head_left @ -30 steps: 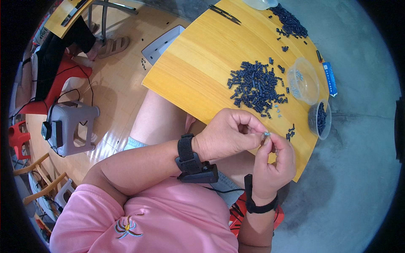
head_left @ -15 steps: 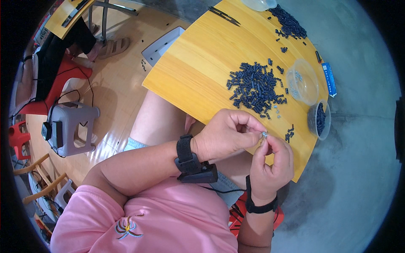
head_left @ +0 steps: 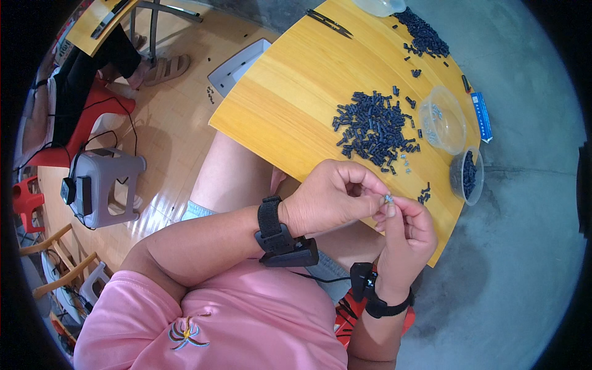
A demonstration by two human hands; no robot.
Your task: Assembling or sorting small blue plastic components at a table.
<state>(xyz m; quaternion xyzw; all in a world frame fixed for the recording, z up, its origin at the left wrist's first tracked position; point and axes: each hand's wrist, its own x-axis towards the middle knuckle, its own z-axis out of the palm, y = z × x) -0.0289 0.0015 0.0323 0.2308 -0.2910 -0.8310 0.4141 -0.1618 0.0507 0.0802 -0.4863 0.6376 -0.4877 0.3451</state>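
Observation:
Above the near edge of the yellow table (head_left: 290,80), my left hand (head_left: 333,196) pinches a small silvery-blue piece (head_left: 388,199) between thumb and index finger. My right hand (head_left: 408,237) meets it there, thumb and forefinger closed on the same piece. Its exact kind is too small to make out. Just beyond my hands lies a heap of short dark-blue cylindrical parts (head_left: 373,126). A few small pale bits (head_left: 405,165) lie at its near edge, and a little group of dark parts (head_left: 425,193) sits close to my right fingers.
A clear round tub (head_left: 459,126) with some pale bits stands right of the heap. Beside it, a smaller tub (head_left: 455,179) holds dark parts. Farther off are another dark heap (head_left: 425,37), black thread snips (head_left: 328,23) and a blue box (head_left: 481,117). A person sits at the left.
My right hand has shifted slightly right and turned, its thumb now extended up against the piece; the device on that wrist has come into view. My left hand has stayed nearly still.

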